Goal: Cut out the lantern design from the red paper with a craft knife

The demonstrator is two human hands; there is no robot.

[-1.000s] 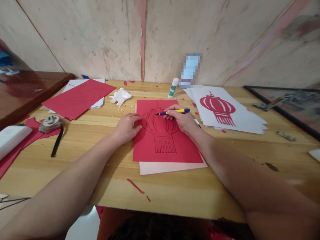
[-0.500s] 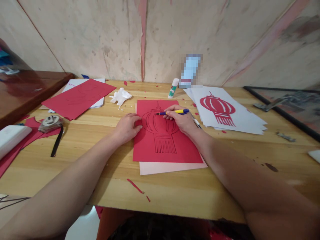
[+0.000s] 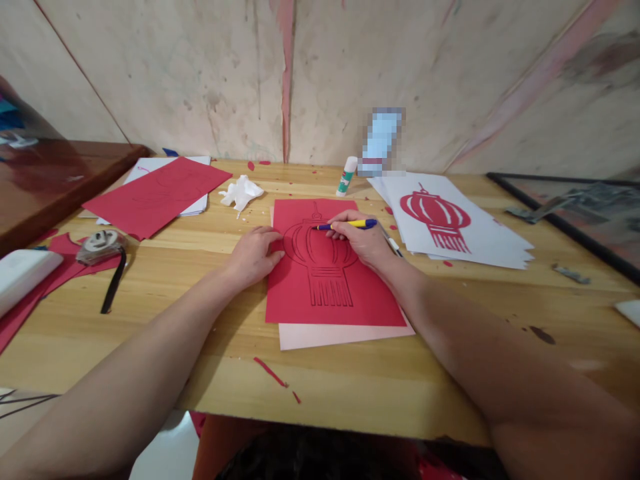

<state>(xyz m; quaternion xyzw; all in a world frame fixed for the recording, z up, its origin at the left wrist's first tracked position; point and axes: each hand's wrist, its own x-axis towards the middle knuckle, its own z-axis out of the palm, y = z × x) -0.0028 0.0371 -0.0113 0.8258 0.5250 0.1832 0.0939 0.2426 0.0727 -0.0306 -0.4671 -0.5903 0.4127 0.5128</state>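
In the head view a sheet of red paper (image 3: 290,300) lies on the wooden table, bearing a dark outline drawing of a lantern with a fringe. Under it a pale pink sheet (image 3: 320,337) sticks out at the near edge. My right hand (image 3: 357,239) is closed around a yellow and blue pen (image 3: 356,225), its dark tip at the upper part of the lantern. My left hand (image 3: 257,255) rests at the red sheet's left edge, fingers stretched out, holding nothing. A white-and-black pen-like item (image 3: 394,247) is partly hidden behind my right hand.
At right, a red paper-cut lantern (image 3: 433,213) lies on white sheets (image 3: 480,233). A glue stick (image 3: 347,177) and a propped, blurred phone (image 3: 383,140) stand behind. Leftward are crumpled tissue (image 3: 242,193), another red sheet (image 3: 155,197), a tape measure (image 3: 103,247) and a white case (image 3: 30,277).
The yellow end of the pen in my right hand has tilted very slightly. Both hands and the papers otherwise stay in place.
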